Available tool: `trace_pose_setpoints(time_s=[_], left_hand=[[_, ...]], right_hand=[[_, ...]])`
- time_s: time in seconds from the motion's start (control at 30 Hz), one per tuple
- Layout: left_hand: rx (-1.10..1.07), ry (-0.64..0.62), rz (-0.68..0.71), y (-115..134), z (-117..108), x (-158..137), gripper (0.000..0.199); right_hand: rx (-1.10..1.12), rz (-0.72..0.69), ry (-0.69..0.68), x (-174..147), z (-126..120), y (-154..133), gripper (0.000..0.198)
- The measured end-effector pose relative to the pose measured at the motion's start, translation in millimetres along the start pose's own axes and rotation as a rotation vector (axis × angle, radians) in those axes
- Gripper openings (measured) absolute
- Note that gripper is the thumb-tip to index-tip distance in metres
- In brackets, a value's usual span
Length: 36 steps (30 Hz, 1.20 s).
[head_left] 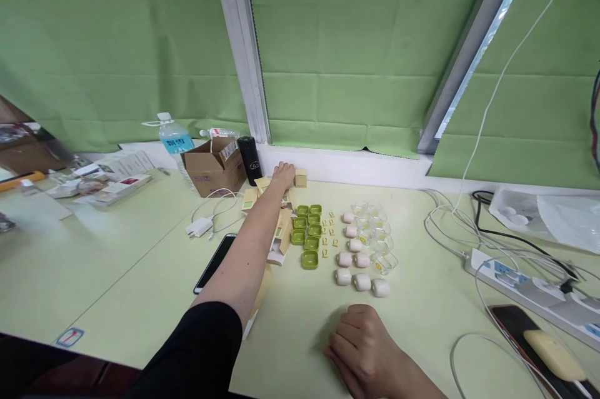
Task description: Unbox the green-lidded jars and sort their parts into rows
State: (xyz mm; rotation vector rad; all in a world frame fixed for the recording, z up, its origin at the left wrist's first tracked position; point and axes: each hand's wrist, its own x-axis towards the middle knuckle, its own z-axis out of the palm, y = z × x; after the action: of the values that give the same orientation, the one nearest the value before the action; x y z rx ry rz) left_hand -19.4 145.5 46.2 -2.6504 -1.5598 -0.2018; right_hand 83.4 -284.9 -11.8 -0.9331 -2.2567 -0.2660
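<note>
My left hand (284, 174) reaches to the back of the table, among small tan cardboard boxes. Just right of it stands an upright tan box (300, 178). Its fingertips point away, so I cannot see whether they grip anything. An opened box (282, 229) lies along my forearm. My right hand (359, 349) rests as a loose fist at the front, apparently holding nothing. Between the hands are rows of green square cups (310, 259), small yellow hook-like pieces (325, 253), white and pinkish rounded caps (362, 282) and clear containers (384, 261).
A brown carton (214, 167), black bottle (250, 161) and water bottle (174, 136) stand behind on the left. A phone (214, 264) lies partly under my left arm; a charger (200, 227) is nearby. A power strip (534, 292), cables and another phone (510, 318) occupy the right.
</note>
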Motion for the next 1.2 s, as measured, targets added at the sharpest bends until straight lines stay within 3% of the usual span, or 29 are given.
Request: trace_pose_setpoints(time_s=[0.17, 0.37, 0.47, 0.53, 0.7, 0.83, 1.03, 1.2], left_hand=[[-0.04, 0.113, -0.001, 3.7, -23.1, -14.4, 0.055], [-0.158, 0.238, 0.141, 12.0, -77.6, -54.1, 0.065], [-0.536, 0.322, 0.312, 26.0, -99.2, -99.7, 0.065], [-0.744, 0.29, 0.387, 38.9, -103.8, -141.6, 0.065], [-1.15, 0.052, 0.401, 72.5, -76.2, -255.7, 0.057], [-1.296, -0.16, 0.421, 91.6, -41.8, -315.3, 0.05], [-1.136, -0.246, 0.529, 106.0, -18.8, -332.6, 0.053], [-1.176, -0.23, 0.551, 101.9, -7.7, -327.9, 0.073]], right_hand=[[-0.017, 0.007, -0.009, -2.3, 0.4, 5.0, 0.025], [-0.069, 0.024, 0.057, -2.5, -6.3, 12.0, 0.026], [-0.087, 0.074, 0.154, -3.5, -11.2, 17.8, 0.025], [-0.091, 0.125, 0.244, -5.0, -15.0, 22.4, 0.021], [-0.072, 0.32, 0.528, -9.4, -26.2, 32.7, 0.018], [-0.049, 0.489, 0.61, -10.0, -32.8, 36.4, 0.021], [0.004, 0.508, 0.474, -8.6, -26.4, 33.5, 0.019], [0.001, 0.48, 0.33, -8.1, -27.1, 26.6, 0.018]])
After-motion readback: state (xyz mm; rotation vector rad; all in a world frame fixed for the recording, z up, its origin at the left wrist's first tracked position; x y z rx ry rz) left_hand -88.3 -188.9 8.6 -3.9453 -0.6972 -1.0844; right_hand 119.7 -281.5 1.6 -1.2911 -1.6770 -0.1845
